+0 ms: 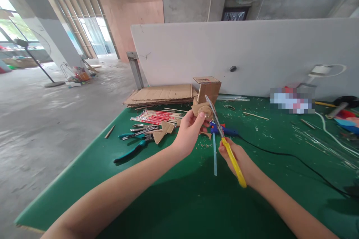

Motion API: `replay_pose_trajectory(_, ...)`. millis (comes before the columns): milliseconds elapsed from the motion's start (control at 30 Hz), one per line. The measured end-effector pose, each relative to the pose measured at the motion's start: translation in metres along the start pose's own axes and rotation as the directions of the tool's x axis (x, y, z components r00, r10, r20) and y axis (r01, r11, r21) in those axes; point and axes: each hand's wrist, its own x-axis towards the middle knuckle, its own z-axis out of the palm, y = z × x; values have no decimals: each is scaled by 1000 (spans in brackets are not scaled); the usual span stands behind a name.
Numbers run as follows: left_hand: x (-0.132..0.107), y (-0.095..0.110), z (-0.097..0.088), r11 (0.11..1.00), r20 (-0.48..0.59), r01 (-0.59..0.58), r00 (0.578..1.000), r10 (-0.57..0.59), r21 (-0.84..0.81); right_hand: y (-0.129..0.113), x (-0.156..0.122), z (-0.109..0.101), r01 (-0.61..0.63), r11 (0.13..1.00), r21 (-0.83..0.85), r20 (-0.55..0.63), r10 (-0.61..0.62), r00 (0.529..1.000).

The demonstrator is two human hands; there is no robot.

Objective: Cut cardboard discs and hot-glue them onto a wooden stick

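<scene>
My left hand (pixel 188 134) pinches a small cardboard piece (pixel 205 110) with a rounded, layered part, held up above the table. In my right hand (pixel 238 158) are yellow-handled scissors (pixel 230 160), their blades pointing up and away, right alongside the cardboard's right edge. Whether the blades touch the cardboard I cannot tell. Behind and below them lies a blue glue gun (pixel 224 130) with a clear glue stick (pixel 215 155) sticking out toward me. Just beyond my left hand stands a folded cardboard form (pixel 209 91).
Left of my hands lie teal-handled pliers (pixel 134 151), cut cardboard pieces (pixel 162 132) and red-wrapped sticks (pixel 157 117). Flat cardboard sheets (pixel 165 92) are stacked at the back. A black cord (pixel 277 153) crosses the green table (pixel 179 209) to the right. A white board (pixel 196 52) borders the far edge.
</scene>
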Motion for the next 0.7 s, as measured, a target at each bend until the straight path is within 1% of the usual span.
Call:
replay_pose_trajectory(67,0,0,-2,998,13,-16,1000,15,61,1,0,-2,8,998,58,25,-9,1000)
replay_pose_trajectory(133,2,3,-5,993,54,-24,998,18,114,1,-2,-7,24,996,88,78,-31,996)
replay_pose_trajectory(267,7,12,-11,971,130,-49,991,19,233,-3,-5,-18,17,1000,16,160,-19,987)
replay_pose_trajectory(367,11,17,-17,930,213,-87,977,9,358,-4,-4,-19,11,1000,-25,151,-7,989)
replay_pose_trajectory(433,13,18,-20,905,259,-122,966,14,408,-4,-3,-17,12,1000,-22,127,-9,992)
replay_pose_trajectory(500,14,19,-21,899,271,-134,962,18,418,-4,-2,-15,-11,1000,16,112,10,994)
replay_pose_trajectory(600,14,20,-21,912,258,-109,966,3,396,-3,-3,-11,-63,995,77,113,54,992)
replay_pose_trajectory(700,14,21,-20,923,240,-82,971,-11,375,-1,-4,-8,-40,998,56,94,35,995)
